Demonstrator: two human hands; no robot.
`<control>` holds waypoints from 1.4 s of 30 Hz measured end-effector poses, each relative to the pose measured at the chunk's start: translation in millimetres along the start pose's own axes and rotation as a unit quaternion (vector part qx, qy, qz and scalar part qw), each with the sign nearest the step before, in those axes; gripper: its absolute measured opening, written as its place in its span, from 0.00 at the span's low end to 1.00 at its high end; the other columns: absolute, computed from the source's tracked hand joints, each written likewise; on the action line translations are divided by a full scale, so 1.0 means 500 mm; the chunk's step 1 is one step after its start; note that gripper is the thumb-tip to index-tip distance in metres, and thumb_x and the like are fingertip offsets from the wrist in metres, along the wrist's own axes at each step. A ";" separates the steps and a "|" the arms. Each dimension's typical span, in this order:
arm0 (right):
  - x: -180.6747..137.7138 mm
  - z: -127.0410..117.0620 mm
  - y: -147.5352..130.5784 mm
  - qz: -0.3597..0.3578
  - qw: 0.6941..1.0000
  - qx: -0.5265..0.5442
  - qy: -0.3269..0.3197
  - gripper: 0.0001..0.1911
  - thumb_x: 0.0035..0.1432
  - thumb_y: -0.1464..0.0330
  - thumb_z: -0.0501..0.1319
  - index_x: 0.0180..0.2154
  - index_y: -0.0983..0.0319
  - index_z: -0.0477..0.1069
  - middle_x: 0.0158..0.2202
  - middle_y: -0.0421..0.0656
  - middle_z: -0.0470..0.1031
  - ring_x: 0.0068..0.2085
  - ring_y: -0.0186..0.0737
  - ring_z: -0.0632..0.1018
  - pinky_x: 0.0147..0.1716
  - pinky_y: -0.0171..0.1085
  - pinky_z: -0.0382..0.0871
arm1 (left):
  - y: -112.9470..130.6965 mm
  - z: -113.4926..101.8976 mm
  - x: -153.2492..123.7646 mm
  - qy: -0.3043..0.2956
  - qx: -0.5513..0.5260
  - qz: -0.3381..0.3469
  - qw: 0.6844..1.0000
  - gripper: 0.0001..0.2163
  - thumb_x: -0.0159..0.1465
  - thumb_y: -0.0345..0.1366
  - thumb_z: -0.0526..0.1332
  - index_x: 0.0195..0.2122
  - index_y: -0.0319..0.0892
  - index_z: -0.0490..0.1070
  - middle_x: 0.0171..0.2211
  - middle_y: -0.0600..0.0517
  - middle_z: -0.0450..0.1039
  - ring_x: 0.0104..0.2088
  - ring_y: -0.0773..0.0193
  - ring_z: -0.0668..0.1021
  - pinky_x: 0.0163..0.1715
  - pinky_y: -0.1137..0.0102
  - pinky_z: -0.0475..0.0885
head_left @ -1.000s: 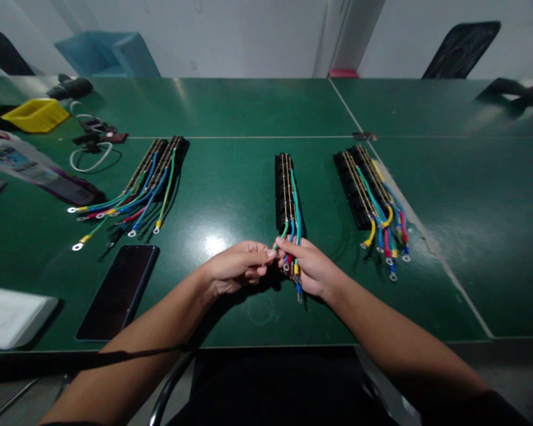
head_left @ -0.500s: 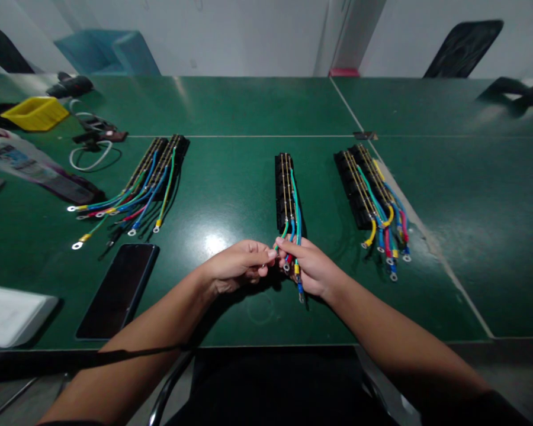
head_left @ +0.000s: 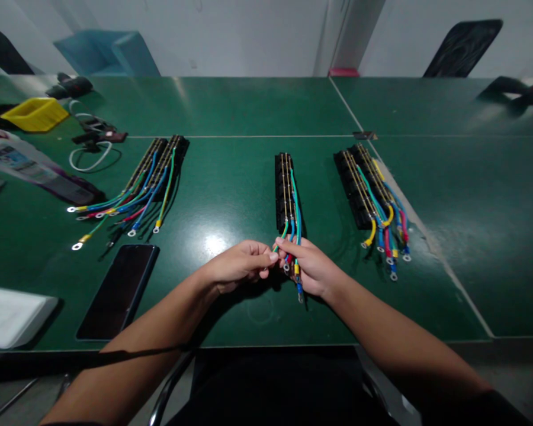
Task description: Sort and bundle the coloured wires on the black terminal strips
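wires (head_left: 298, 228) sit pinched in left hand (head_left: 240, 265) and right hand (head_left: 316, 266) near table edge (head_left: 266, 344), phone (head_left: 119, 291) apart.

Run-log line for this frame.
left hand: pinching thin green wire | right hand: holding multicoloured wires | long black strip: on green table

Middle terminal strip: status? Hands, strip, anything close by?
Left hand pinching green wire; right hand gripping wire bundle. Black terminal strip on green table, wired end toward person. Phone beside left forearm.

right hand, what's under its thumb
At the right hand, blue and green wires pass under the thumb; ring terminals show below. The covered stretch can't be seen.
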State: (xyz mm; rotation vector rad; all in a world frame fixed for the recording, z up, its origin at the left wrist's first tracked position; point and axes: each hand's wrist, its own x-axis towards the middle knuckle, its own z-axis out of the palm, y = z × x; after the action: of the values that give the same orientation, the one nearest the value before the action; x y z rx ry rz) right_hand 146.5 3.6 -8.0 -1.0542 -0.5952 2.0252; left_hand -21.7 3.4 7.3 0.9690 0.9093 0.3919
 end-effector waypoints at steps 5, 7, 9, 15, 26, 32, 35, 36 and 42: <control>-0.001 0.001 -0.001 0.001 1.000 0.000 0.003 0.13 0.50 0.66 0.68 0.25 0.63 0.65 0.18 0.36 0.68 0.19 0.27 0.69 0.20 0.28 0.62 | 0.003 0.002 -0.002 -0.009 0.003 -0.001 1.000 0.16 0.59 0.46 0.63 0.28 0.38 0.65 0.19 0.57 0.66 0.15 0.78 0.59 0.15 0.79 0.50; 0.000 0.000 0.000 0.001 1.000 -0.002 0.000 0.12 0.51 0.66 0.68 0.25 0.63 0.65 0.18 0.36 0.68 0.20 0.28 0.69 0.20 0.29 0.62 | 0.005 0.003 -0.002 -0.016 0.006 0.003 1.000 0.15 0.60 0.45 0.62 0.29 0.37 0.66 0.20 0.56 0.67 0.15 0.78 0.60 0.15 0.80 0.51; 0.001 0.000 0.001 -0.001 1.000 -0.004 -0.003 0.13 0.50 0.66 0.68 0.25 0.63 0.65 0.18 0.36 0.68 0.20 0.28 0.70 0.21 0.29 0.63 | 0.005 0.004 -0.002 -0.020 0.009 0.012 1.000 0.14 0.60 0.45 0.62 0.29 0.37 0.67 0.21 0.55 0.69 0.16 0.78 0.62 0.15 0.80 0.53; 0.001 0.000 0.002 -0.006 1.000 -0.007 0.005 0.13 0.50 0.66 0.68 0.24 0.64 0.65 0.18 0.36 0.68 0.19 0.27 0.70 0.20 0.28 0.63 | 0.003 0.003 -0.002 0.002 0.009 0.002 1.000 0.16 0.58 0.47 0.63 0.26 0.38 0.64 0.18 0.57 0.65 0.15 0.78 0.59 0.15 0.78 0.49; 0.002 0.000 0.001 -0.006 1.000 -0.001 -0.008 0.12 0.51 0.67 0.67 0.24 0.63 0.66 0.19 0.37 0.68 0.21 0.28 0.69 0.22 0.30 0.64 | 0.001 0.001 0.000 -0.018 0.015 0.016 1.000 0.14 0.61 0.45 0.61 0.29 0.37 0.67 0.21 0.54 0.69 0.16 0.77 0.63 0.16 0.79 0.52; 0.000 0.002 -0.001 0.003 1.000 0.003 0.005 0.10 0.52 0.68 0.66 0.25 0.63 0.66 0.18 0.36 0.67 0.19 0.28 0.69 0.20 0.29 0.63 | 0.002 0.001 -0.002 0.005 0.013 0.003 1.000 0.16 0.59 0.46 0.63 0.26 0.38 0.65 0.18 0.57 0.64 0.15 0.79 0.58 0.14 0.79 0.48; 0.001 0.002 0.000 0.004 1.000 0.003 0.010 0.11 0.52 0.68 0.67 0.25 0.63 0.66 0.18 0.36 0.67 0.20 0.28 0.69 0.20 0.29 0.63 | 0.001 0.001 -0.003 0.007 0.007 0.001 1.000 0.16 0.59 0.47 0.63 0.26 0.38 0.65 0.18 0.57 0.64 0.14 0.78 0.57 0.14 0.79 0.48; 0.001 0.001 0.000 0.003 1.000 0.002 0.009 0.11 0.51 0.68 0.67 0.26 0.63 0.66 0.18 0.36 0.67 0.20 0.28 0.69 0.20 0.29 0.63 | 0.001 0.001 -0.003 0.006 0.007 0.000 1.000 0.16 0.58 0.47 0.63 0.26 0.38 0.65 0.18 0.57 0.65 0.14 0.78 0.58 0.14 0.79 0.49; 0.002 -0.001 0.002 -0.009 1.000 -0.011 -0.006 0.13 0.50 0.65 0.69 0.25 0.63 0.66 0.19 0.36 0.68 0.21 0.28 0.70 0.22 0.30 0.64 | 0.005 0.003 -0.001 -0.011 0.005 0.016 1.000 0.15 0.60 0.45 0.62 0.30 0.36 0.69 0.22 0.53 0.70 0.17 0.77 0.65 0.16 0.80 0.56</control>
State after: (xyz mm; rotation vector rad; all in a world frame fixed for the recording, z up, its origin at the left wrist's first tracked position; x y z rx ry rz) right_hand 146.1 4.0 -9.7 -1.0474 -0.6316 2.0152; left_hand -20.4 3.6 9.9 0.9968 0.8785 0.4035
